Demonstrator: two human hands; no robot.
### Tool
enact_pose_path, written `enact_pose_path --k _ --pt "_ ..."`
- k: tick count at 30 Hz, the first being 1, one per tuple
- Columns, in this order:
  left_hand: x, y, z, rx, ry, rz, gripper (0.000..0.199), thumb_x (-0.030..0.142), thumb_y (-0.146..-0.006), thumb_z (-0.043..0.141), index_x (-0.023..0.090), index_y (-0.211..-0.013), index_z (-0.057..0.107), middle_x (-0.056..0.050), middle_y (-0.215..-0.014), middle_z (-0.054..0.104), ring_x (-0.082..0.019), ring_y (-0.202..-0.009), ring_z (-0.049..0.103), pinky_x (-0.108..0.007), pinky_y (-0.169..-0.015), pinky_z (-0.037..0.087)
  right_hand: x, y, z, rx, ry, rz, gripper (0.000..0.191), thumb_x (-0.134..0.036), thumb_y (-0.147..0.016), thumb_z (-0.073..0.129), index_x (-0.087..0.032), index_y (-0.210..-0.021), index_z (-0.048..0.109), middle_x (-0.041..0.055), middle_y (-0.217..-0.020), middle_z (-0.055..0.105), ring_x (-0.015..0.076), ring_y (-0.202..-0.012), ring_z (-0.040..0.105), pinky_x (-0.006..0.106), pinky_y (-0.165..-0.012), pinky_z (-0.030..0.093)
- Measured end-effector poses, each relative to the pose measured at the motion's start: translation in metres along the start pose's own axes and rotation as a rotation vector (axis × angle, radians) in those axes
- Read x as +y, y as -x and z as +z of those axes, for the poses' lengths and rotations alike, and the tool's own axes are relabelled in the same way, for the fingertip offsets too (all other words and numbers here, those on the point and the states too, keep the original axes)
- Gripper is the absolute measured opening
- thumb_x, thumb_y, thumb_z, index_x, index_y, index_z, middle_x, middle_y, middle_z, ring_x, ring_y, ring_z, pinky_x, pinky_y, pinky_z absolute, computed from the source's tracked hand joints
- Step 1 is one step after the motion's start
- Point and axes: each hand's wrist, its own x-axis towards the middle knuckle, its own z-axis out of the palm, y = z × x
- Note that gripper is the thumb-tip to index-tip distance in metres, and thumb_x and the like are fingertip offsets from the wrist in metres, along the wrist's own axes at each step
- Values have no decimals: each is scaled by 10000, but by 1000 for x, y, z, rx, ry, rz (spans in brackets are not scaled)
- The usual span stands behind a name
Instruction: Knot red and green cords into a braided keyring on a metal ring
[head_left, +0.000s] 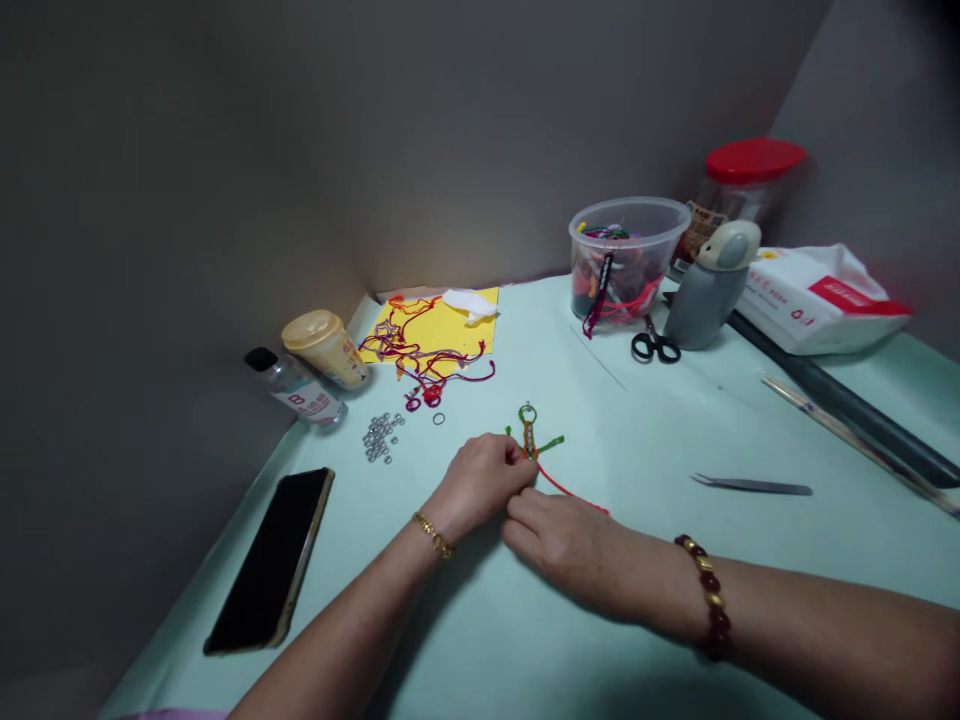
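Green and orange knotted cord (529,440) at lower centre, its small ring (527,412) already attached and red cord tail (570,490) still loose, sits pinched in the grip of the left hand (476,482), while the right hand's (559,545) curled grip beside it may or may not hold the cord.

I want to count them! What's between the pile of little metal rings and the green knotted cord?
In the head view, one small loose ring lies there on the pale green table cover.
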Motion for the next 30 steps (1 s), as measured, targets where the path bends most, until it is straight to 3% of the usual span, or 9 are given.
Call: enact_pose_path --k 4,8,13,16,22,30 --pt "0 1 -3 -35 60 6 263 368 -766 527 172 -596 572 28 -548 512 -114 -550 415 -245 -501 286 1 3 -3 26 -47 35 248 -16 -892 378 -162 -835 570 55 -813 570 161 -681 474 282 -586 400" --pt "-3 2 -9 -118 106 -28 216 364 -748 531 172 -662 580 34 -577 517 -104 -512 418 -232 -464 284 3 11 -9 137 -197 128 285 -51 -928 330 -164 -902 591 74 -856 593 173 -746 530 290 -658 458" --pt "-6 1 -12 -141 92 -31 164 331 -727 532 179 -666 544 33 -588 505 -107 -526 420 -225 -463 276 6 21 -18 278 -406 327 193 -142 -937 448 -178 -1083 569 64 -927 612 163 -824 580 280 -730 468" --pt "-7 -1 -11 -108 52 51 172 308 -759 512 172 -663 557 21 -619 517 -116 -593 431 -235 -519 287 12 15 -25 317 -442 508 129 -166 -931 477 -197 -995 585 36 -894 634 146 -797 587 265 -719 443" --pt "-14 -1 -9 -72 9 139 319 342 -883 405 177 -636 521 21 -600 489 -125 -594 422 -262 -552 277 26 -11 -22 38 -276 725 87 -209 -872 548 -197 -788 528 -4 -744 584 127 -610 485 259 -581 325" --pt "-21 8 -1 49 -36 238 233 301 -956 378 205 -805 527 17 -722 601 -140 -655 521 -261 -592 319 34 -8 -20 -50 -178 726 116 -151 -880 457 -196 -777 488 1 -731 565 127 -614 455 261 -572 261"
